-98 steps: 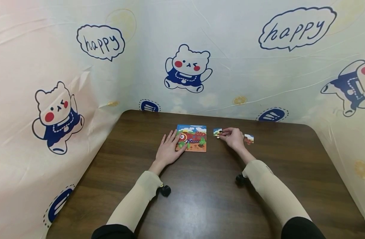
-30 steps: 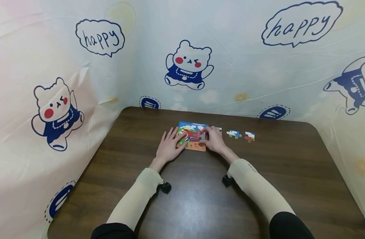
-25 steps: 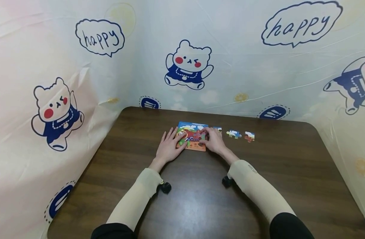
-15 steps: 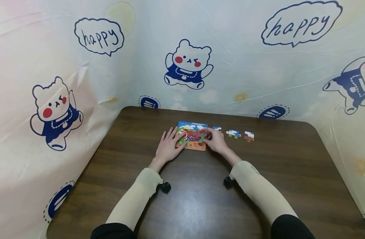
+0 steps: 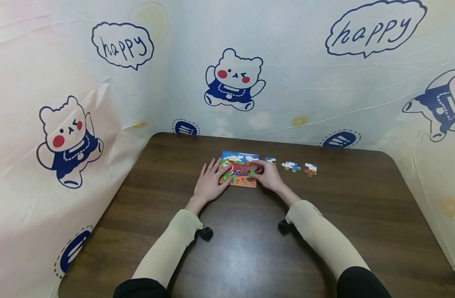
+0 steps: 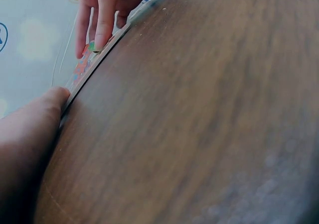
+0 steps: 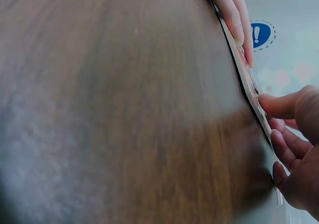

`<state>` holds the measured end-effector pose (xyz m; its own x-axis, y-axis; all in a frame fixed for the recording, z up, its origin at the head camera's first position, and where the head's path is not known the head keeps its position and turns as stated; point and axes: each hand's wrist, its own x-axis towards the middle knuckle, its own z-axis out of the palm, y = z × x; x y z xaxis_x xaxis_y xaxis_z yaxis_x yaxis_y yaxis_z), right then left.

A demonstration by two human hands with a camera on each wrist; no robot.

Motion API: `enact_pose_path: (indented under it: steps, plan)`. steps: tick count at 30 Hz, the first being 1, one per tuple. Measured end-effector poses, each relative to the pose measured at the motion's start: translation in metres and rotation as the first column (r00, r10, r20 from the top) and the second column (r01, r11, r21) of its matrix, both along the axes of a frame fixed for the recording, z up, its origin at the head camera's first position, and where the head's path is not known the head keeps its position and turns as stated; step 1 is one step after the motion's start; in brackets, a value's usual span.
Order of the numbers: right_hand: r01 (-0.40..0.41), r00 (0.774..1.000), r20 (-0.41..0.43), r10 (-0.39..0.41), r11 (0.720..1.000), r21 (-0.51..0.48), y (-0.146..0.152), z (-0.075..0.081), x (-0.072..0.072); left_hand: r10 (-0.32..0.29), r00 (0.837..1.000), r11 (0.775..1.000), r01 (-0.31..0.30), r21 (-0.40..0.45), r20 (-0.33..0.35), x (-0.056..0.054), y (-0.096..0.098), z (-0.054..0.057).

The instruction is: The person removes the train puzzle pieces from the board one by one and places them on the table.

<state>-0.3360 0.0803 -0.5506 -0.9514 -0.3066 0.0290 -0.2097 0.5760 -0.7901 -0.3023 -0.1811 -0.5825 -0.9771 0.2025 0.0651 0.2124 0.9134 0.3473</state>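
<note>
A square jigsaw puzzle (image 5: 240, 181) with a red train, blue sky and orange ground lies flat near the table's far side. My left hand (image 5: 208, 185) rests on its left part, fingers spread and straight. At the puzzle's right edge, my right hand (image 5: 269, 178) pinches a puzzle piece (image 5: 252, 169) with green on it, between thumb and fingertips; most of that piece is hidden by the fingers. In the left wrist view my right hand (image 6: 102, 17) reaches down onto the puzzle. Curled fingers of my right hand (image 7: 299, 134) show at the board's edge in the right wrist view.
Three loose jigsaw pieces lie right of the puzzle: one piece (image 5: 271, 160) partly behind my right hand, a blue and yellow piece (image 5: 291, 166), and a red and white piece (image 5: 311, 169). The brown wooden table (image 5: 235, 248) meets a printed curtain (image 5: 183, 82) behind.
My right hand has moved left from the loose pieces to the puzzle's right edge, uncovering the blue and yellow piece. Lately it shifted slightly right. My left hand has stayed on the puzzle.
</note>
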Motion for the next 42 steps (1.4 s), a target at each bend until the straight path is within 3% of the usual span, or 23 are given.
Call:
enact_pose_path:
  steps: [15, 30, 42]
  plan:
    - [0.048, 0.999, -0.009, -0.049, 0.996, -0.076, 0.012, 0.001, 0.005, -0.001, 1.0, 1.0, 0.001, -0.002, 0.002, -0.001, 0.001, 0.0]
    - [0.07, 0.997, 0.025, -0.068, 0.988, -0.135, 0.061, -0.002, 0.017, 0.001, 1.0, 1.0, -0.001, 0.001, 0.011, 0.0, 0.001, -0.001]
    - [0.068, 0.998, 0.008, -0.068, 0.99, -0.124, 0.095, -0.003, 0.027, 0.001, 1.0, 1.0, -0.001, 0.007, 0.009, 0.0, 0.0, -0.001]
